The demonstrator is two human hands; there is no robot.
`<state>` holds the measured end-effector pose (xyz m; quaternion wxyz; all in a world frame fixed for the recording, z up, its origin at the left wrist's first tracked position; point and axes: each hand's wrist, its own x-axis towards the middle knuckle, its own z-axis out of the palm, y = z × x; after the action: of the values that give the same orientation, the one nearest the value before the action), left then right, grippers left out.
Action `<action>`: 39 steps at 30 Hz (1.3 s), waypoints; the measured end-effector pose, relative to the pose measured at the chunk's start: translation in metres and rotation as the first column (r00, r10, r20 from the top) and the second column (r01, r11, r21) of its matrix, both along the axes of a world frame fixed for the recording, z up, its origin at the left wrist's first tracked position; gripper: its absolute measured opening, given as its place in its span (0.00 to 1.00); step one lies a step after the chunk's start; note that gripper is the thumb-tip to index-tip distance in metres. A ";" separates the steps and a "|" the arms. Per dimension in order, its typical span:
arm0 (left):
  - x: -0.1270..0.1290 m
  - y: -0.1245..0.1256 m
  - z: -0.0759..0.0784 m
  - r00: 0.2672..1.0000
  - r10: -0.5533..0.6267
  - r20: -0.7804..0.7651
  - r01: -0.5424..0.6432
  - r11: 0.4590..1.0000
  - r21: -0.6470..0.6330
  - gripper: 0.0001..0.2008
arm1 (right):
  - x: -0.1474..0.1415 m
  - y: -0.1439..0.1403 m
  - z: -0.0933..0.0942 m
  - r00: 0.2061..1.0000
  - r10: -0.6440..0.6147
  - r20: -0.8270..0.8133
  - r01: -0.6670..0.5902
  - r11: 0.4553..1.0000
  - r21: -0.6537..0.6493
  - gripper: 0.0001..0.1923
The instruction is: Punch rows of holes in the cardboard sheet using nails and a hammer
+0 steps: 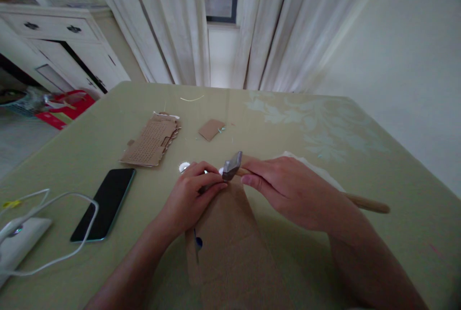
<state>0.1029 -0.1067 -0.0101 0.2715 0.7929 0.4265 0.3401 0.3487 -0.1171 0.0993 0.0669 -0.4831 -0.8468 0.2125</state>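
Observation:
My right hand point(288, 185) is wrapped round the wooden handle of a small hammer point(232, 166), close to its metal head; the handle's end sticks out past my wrist to the right. Just under the hammer head, my left hand point(196, 192) is closed, thumb and fingers pinched together at the far end of a brown cardboard piece point(237, 247). What those fingertips hold is hidden. The cardboard stretches toward me and has a dark round hole near its left edge. A small shiny white disc point(184, 167) lies just beyond my left hand.
A perforated brown cardboard sheet point(153, 142) and a small cardboard square point(211, 129) lie farther back on the table point(306, 271). To the left are a black phone point(106, 204), a white cable point(77, 247) and a white block point(27, 238). White material point(306, 163) lies beyond my right hand.

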 end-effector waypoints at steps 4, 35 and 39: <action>0.002 0.000 0.003 0.999 0.032 -0.007 -0.033 0.999 -0.013 0.12 | 0.000 0.003 -0.006 1.000 0.004 -0.007 -0.004 1.000 0.011 0.18; -0.010 0.004 0.014 0.984 -0.153 -0.088 0.099 0.891 -0.442 0.27 | 0.014 0.001 0.004 0.978 -0.045 -0.203 0.064 0.994 0.091 0.17; -0.007 0.008 0.010 0.988 -0.154 0.024 0.144 0.846 -0.513 0.28 | 0.018 -0.005 0.006 0.914 -0.103 -0.393 0.144 0.986 0.078 0.18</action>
<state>0.0957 -0.0988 0.0000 0.4944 0.7256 0.4414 0.1849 0.3671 -0.1223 0.1056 0.2718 -0.4798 -0.7945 0.2543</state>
